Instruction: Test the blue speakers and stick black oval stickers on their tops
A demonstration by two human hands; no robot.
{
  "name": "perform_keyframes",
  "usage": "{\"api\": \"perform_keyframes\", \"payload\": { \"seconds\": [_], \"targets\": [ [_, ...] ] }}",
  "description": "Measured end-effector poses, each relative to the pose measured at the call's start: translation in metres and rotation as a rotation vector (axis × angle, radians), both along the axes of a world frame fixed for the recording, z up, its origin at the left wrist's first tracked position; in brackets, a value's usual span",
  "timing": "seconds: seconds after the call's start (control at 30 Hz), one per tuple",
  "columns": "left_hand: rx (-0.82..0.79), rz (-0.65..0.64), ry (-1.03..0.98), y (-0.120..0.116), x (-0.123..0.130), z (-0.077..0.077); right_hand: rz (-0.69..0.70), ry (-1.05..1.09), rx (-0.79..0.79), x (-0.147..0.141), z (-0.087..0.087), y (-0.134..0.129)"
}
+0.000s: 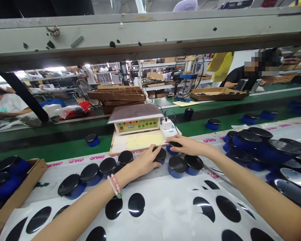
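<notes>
My left hand [142,163], with a beaded bracelet at its wrist, curls its thumb and fingers around a round blue piece with a glossy black top [161,154]. My right hand [190,146] grips a similar blue piece [170,149] just beyond it, largely hidden under the fingers. Two more pieces stand close to my right hand, a front one [177,165] and one beside it [193,164]. A slanting row of others, such as the near-left piece [71,184], lies left of my left hand. Flat black discs [136,205] rest on white sheeting in front of me.
A control box [137,126] with lit buttons stands behind my hands. Beyond runs a green conveyor [65,142] carrying several blue pieces. More pieces pile up at right [248,144]; a cardboard box [27,187] of them sits left. A metal beam [150,33] crosses overhead. Co-workers sit across the line.
</notes>
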State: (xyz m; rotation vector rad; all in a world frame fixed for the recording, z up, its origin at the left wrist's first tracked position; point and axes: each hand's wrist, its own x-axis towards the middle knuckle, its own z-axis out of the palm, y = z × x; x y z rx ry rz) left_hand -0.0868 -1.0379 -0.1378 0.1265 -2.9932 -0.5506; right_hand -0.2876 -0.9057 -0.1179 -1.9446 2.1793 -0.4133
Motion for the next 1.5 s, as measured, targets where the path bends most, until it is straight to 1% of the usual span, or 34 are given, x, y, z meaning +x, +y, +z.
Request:
{"api": "perform_keyframes", "payload": {
  "seconds": [0.13,0.2,0.27,0.33,0.4,0.43,0.5,0.57,0.63,0.7,0.77,0.87,0.93,1.0,1.1,1.17,1.27,1.37,1.5],
  "targets": [
    [0.02,-0.002,0.012,0.005,-0.012,-0.003,0.0,-0.05,-0.059,0.006,0.002,0.013],
    [0.029,-0.01,0.013,0.007,-0.015,-0.004,-0.027,-0.063,-0.117,0.009,0.003,0.018],
    [0.038,-0.009,0.016,0.006,-0.014,-0.002,-0.066,-0.072,-0.196,0.012,0.009,0.023],
    [0.044,0.014,0.036,0.007,-0.008,0.004,-0.098,-0.082,-0.27,0.018,0.019,0.029],
    [0.046,0.058,0.093,0.012,0.002,0.015,-0.102,-0.103,-0.32,0.03,0.031,0.034],
    [0.046,0.069,0.141,0.016,0.008,0.021,-0.077,-0.121,-0.344,0.039,0.037,0.036],
    [0.061,0.048,0.256,0.027,0.02,0.031,0.013,-0.184,-0.37,0.061,0.045,0.037],
    [0.114,0.008,0.369,0.037,0.033,0.036,0.099,-0.276,-0.372,0.085,0.049,0.035],
    [0.168,0.013,0.428,0.044,0.05,0.035,0.141,-0.381,-0.348,0.106,0.047,0.03],
    [0.202,0.089,0.421,0.049,0.072,0.03,0.171,-0.49,-0.308,0.124,0.043,0.026],
    [0.244,0.222,0.342,0.055,0.097,0.025,0.215,-0.594,-0.215,0.137,0.037,0.022],
    [0.328,0.479,0.274,0.07,0.134,0.022,0.279,-0.718,-0.07,0.153,0.031,0.02],
    [0.336,0.622,0.327,0.082,0.151,0.023,0.328,-0.768,-0.019,0.162,0.029,0.02],
    [0.297,0.704,0.392,0.092,0.161,0.024,0.359,-0.808,0.006,0.171,0.028,0.02],
    [0.194,0.725,0.435,0.096,0.166,0.024,0.337,-0.868,0.004,0.183,0.027,0.02],
    [0.106,0.695,0.471,0.093,0.166,0.021,0.294,-0.886,-0.011,0.189,0.026,0.02],
    [0.01,0.617,0.513,0.089,0.164,0.017,0.261,-0.841,-0.052,0.194,0.024,0.02],
    [0.014,0.61,0.498,0.089,0.161,0.014,0.253,-0.779,-0.097,0.198,0.02,0.021],
    [0.025,0.626,0.487,0.093,0.159,0.009,0.226,-0.821,-0.132,0.203,0.011,0.024]
  ]
}}
